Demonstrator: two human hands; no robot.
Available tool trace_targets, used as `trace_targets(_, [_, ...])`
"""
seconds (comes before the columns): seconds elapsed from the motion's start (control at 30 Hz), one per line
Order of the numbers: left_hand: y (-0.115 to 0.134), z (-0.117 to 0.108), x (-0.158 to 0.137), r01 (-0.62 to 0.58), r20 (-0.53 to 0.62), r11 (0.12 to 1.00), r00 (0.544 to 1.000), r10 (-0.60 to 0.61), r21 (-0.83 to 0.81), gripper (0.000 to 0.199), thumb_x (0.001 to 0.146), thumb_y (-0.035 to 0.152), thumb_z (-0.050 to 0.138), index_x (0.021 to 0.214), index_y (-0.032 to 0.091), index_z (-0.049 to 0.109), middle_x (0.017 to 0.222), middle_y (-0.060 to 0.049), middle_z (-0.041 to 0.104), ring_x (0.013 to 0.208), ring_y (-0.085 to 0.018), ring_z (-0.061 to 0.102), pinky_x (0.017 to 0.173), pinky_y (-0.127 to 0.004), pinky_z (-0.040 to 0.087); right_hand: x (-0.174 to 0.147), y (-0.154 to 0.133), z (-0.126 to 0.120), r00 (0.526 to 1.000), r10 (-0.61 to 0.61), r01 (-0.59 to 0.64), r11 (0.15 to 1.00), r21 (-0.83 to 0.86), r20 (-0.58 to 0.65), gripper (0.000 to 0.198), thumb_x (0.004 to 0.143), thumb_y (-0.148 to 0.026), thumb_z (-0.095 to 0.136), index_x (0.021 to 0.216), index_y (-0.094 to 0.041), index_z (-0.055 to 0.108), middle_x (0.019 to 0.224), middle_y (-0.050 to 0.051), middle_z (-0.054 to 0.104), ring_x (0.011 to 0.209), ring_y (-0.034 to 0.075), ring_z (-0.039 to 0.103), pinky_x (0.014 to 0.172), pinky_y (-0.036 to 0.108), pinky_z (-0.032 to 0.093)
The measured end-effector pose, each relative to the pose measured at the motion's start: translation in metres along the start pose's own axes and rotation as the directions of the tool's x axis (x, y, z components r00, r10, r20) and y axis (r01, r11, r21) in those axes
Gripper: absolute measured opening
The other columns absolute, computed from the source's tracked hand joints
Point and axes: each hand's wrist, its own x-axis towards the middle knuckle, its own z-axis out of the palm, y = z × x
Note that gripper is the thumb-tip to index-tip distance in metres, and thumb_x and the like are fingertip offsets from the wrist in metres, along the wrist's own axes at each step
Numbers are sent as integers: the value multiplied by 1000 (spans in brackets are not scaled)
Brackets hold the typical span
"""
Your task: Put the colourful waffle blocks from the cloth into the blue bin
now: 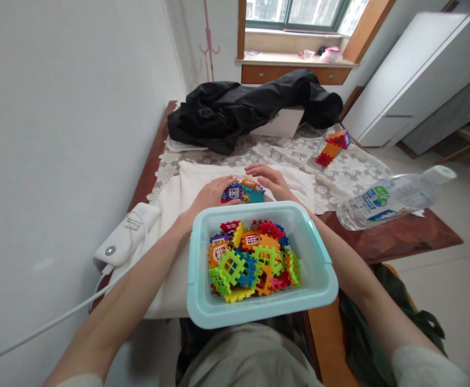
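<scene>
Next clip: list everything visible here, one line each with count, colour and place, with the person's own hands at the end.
block cluster: one, multicoloured, on the white cloth between both hands
tub: one, pale turquoise, nearest the camera
loose blocks: many, mixed bright colours, inside the tub
white cloth: one, white, under the hands
block strip: one, red, orange and purple, far right on the lace cover
bottle: one, clear, lying at the right table edge
jacket: one, black, heaped at the far end
white device: one, corded, left edge
left hand: on the cluster's left side
right hand: on its far right side
</scene>
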Motion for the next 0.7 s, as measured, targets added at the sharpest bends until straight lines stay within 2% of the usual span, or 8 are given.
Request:
trace_targets(0.07, [0,0,1,-7,19,1000,1000,7,-3,67,97,52,68,151,13,61,159,-19,61,150,-32,56,129,-50,41,1,-11,-6,995,88,-99,961,258,54,73,85,-88,57,112,-22,74,110,12,73,98,27,68,91,45,59])
trace_targets(0.13, [-2,0,1,-28,47,1000,999,28,9,69,92,48,73,149,13,62,159,-21,60,151,-34,55,130,-52,40,-1,-26,-11,955,131,-235,884,405,268,75,75,-87,69,112,-22,74,87,5,67,73,20,60,70,35,56])
trace_targets(0.23, [-1,2,2,-15,65,1000,998,16,-7,68,85,40,79,147,16,65,159,-18,60,151,-36,54,131,-56,38,-6,-47,-17,781,160,-440,827,350,604,60,73,-58,88,119,-22,74,79,-1,64,63,14,54,58,26,48])
trace_targets(0.3, [4,2,1,57,30,996,998,-55,-72,61,86,40,81,142,20,69,156,-15,64,148,-36,56,130,-56,40,-9,-55,-20,671,212,-531,807,260,711,52,77,-44,88,122,-22,75,83,-1,69,64,13,58,56,24,48])
trace_targets(0.33, [8,1,0,95,6,990,995,-95,-105,58,87,41,81,140,21,70,153,-15,65,146,-36,58,128,-56,42,-9,-56,-21,649,232,-553,798,239,725,49,79,-41,86,122,-21,75,84,-1,71,64,13,60,56,23,49])
trace_targets(0.4, [16,-2,-2,153,-35,976,986,-160,-153,51,93,42,79,139,21,70,149,-14,66,140,-34,61,122,-57,48,-7,-52,-21,657,240,-558,792,247,714,46,80,-39,85,121,-20,77,76,-4,68,58,11,57,51,21,46])
trace_targets(0.5, [25,-7,-6,194,-65,964,976,-209,-184,44,103,41,70,141,19,65,146,-14,64,129,-31,66,109,-55,57,-4,-44,-14,704,228,-538,789,295,673,45,80,-40,84,120,-19,78,61,-8,58,48,8,46,44,19,36])
trace_targets(0.7, [27,-12,-7,278,-92,914,944,-317,-295,40,104,40,69,137,18,66,139,-12,67,120,-28,69,101,-49,62,-9,-50,4,802,319,-524,781,339,506,44,80,-43,81,118,-20,79,81,0,73,64,15,62,59,27,51])
